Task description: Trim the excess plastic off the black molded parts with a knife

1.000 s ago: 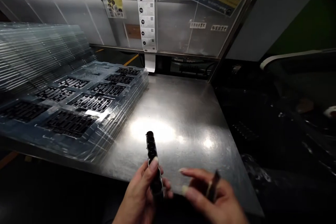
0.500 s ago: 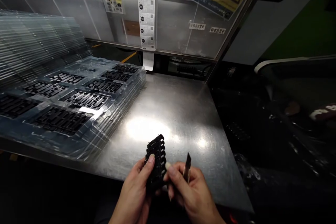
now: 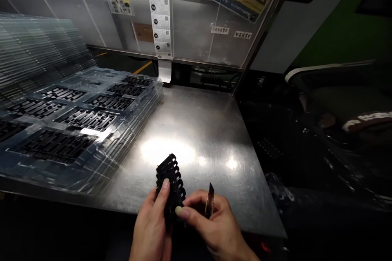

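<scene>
My left hand [image 3: 153, 220] is closed around a black moulded plastic part [image 3: 170, 171], its thumb lying across the front. The part tilts upright over the metal table's near edge, with a row of rounded notches down its right side. My right hand [image 3: 214, 220] has a small knife [image 3: 210, 200] tucked between its fingers, the angled blade tip pointing up. The right thumb and forefinger meet at the part's lower right edge; whether they pinch a bit of it cannot be made out. The lower end of the part is partly hidden by my fingers.
Stacked clear plastic trays [image 3: 104, 147] stand at the left, the top one filled with similar black parts [image 3: 58, 144]. Behind them leans a tall pile of clear trays [image 3: 39, 45]. A label strip [image 3: 159, 16] hangs over the metal table [image 3: 202, 130]. Dark plastic sheeting [image 3: 294, 163] lies right.
The view has shifted slightly, so both hands and the part sit further left. My right thumb and forefinger have moved lower along the part's edge. Both hands keep their holds.
</scene>
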`<state>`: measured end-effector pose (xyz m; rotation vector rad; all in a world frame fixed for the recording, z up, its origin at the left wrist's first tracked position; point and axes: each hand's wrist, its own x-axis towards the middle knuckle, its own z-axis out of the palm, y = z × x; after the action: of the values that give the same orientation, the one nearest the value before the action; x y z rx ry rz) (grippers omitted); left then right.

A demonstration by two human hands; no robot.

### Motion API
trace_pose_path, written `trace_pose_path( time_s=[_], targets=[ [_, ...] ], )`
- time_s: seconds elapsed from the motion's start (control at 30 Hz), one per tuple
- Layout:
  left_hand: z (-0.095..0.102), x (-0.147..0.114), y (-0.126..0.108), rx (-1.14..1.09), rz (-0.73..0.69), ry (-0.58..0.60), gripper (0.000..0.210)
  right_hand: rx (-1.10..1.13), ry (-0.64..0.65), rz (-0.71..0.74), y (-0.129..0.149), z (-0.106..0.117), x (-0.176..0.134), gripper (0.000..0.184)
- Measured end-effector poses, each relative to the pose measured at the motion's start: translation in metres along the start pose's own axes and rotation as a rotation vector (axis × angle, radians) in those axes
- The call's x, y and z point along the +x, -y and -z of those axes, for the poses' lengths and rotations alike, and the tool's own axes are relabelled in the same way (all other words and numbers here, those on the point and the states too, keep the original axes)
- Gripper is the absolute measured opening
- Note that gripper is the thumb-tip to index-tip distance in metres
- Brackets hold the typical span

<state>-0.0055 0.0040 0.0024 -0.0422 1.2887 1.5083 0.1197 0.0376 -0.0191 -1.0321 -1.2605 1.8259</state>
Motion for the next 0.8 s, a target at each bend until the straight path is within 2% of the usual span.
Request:
trace_pose_path(
  time_s=[0.1,0.23,0.3,0.43,0.63,0.73,0.8],
  targets=[
    [0.004,0.006,-0.004,-0.028,0.071,0.001,0.014,0.029,0.034,0.025,0.003,0.005,0.001,0.037],
    [0.010,0.012,-0.014,-0.005,0.242,0.122,0.017,0.143,0.019,0.026,0.003,0.016,0.004,0.042],
    [0.012,0.011,-0.018,0.005,0.276,0.172,0.022,0.239,0.002,0.041,0.002,0.020,0.006,0.042],
    [0.013,0.010,-0.018,0.012,0.258,0.151,0.022,0.364,0.004,0.056,0.003,0.021,0.007,0.042],
    [0.013,0.012,-0.012,0.048,0.259,0.144,0.025,0.383,-0.024,0.006,0.007,0.019,0.006,0.034],
    [0.011,0.010,-0.011,0.053,0.155,0.162,0.035,0.366,-0.154,-0.032,0.005,0.021,0.011,0.035],
    [0.009,0.008,-0.013,0.055,0.015,0.160,0.047,0.336,-0.280,-0.005,0.004,0.024,0.014,0.032]
  ],
)
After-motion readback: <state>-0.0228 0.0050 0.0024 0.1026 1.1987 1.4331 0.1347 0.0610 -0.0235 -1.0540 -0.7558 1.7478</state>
